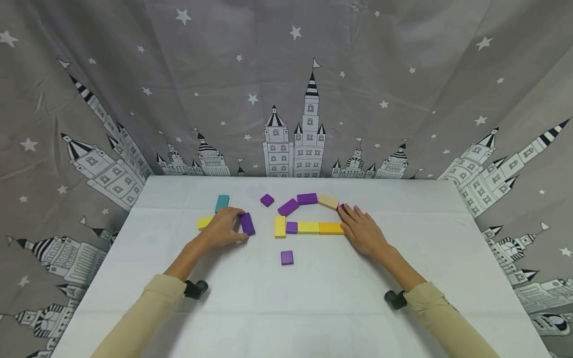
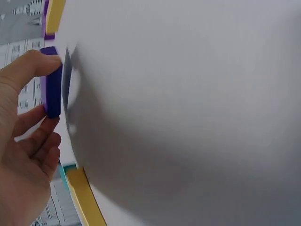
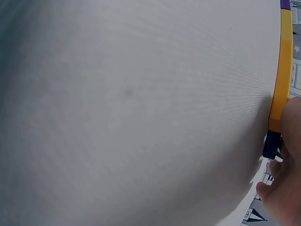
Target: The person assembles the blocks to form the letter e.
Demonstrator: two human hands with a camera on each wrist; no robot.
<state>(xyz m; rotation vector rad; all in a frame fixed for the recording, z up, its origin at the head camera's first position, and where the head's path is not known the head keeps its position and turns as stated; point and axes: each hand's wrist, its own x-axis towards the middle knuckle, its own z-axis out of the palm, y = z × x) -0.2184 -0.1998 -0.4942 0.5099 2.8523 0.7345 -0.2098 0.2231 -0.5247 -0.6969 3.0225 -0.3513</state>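
Observation:
My left hand (image 1: 224, 229) pinches a purple block (image 1: 247, 224) between thumb and fingertips; the left wrist view shows that block (image 2: 54, 89) lifted, with a shadow beside it. My right hand (image 1: 361, 232) lies with fingers extended at the right end of an outline of blocks. Its fingertips touch a mostly covered purple block (image 1: 341, 206) beside a beige block (image 1: 328, 201). Near its thumb lies the orange block (image 1: 331, 228), in line with a yellow block (image 1: 308, 227). In the right wrist view a dark block (image 3: 271, 144) sits at the orange end, partly hidden by the hand.
Left of the outline's upright yellow block (image 1: 280, 226) lies a loose purple diamond-turned block (image 1: 267, 200). A purple square block (image 1: 287, 257) lies in front. A teal block (image 1: 222, 203) and another yellow block (image 1: 205, 222) are beside my left hand. A castle-print curtain (image 1: 215, 99) borders the white table (image 1: 313, 318).

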